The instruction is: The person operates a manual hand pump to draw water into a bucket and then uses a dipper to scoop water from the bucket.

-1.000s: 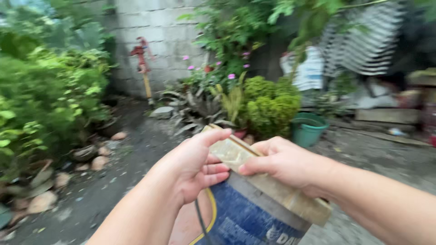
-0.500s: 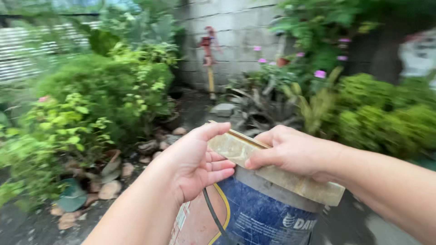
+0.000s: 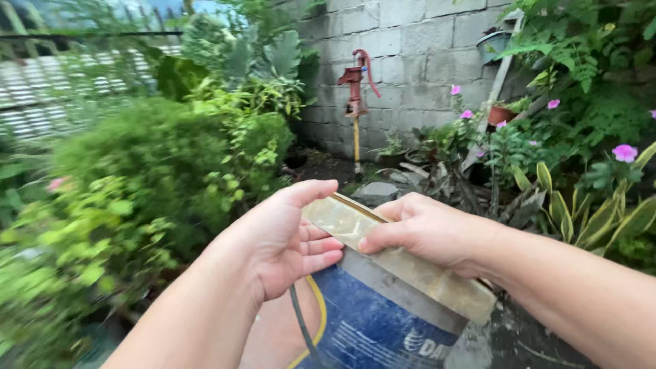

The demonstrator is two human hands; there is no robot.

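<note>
Nearest, at six o'clock low in the view, stands a blue bucket (image 3: pixel 383 321) with a yellow stripe and a dark wire handle; a flat, pale wooden board (image 3: pixel 403 263) lies tilted across its rim, running from about eleven o'clock down to four o'clock. The left hand (image 3: pixel 283 242) cups the board's upper end, its thumb over the top and its fingers curled loosely under the edge, touching it; the right hand (image 3: pixel 427 232) lies on the board from the three o'clock side, thumb pressed on its face and fingers closed around its far edge. Beyond, at nine o'clock, green bushes (image 3: pixel 150 178) crowd the ground; at twelve o'clock a red hand pump (image 3: pixel 355 89) stands before a grey block wall (image 3: pixel 417 48); at two o'clock pink flowers (image 3: pixel 625 152) show among leaves.
</note>
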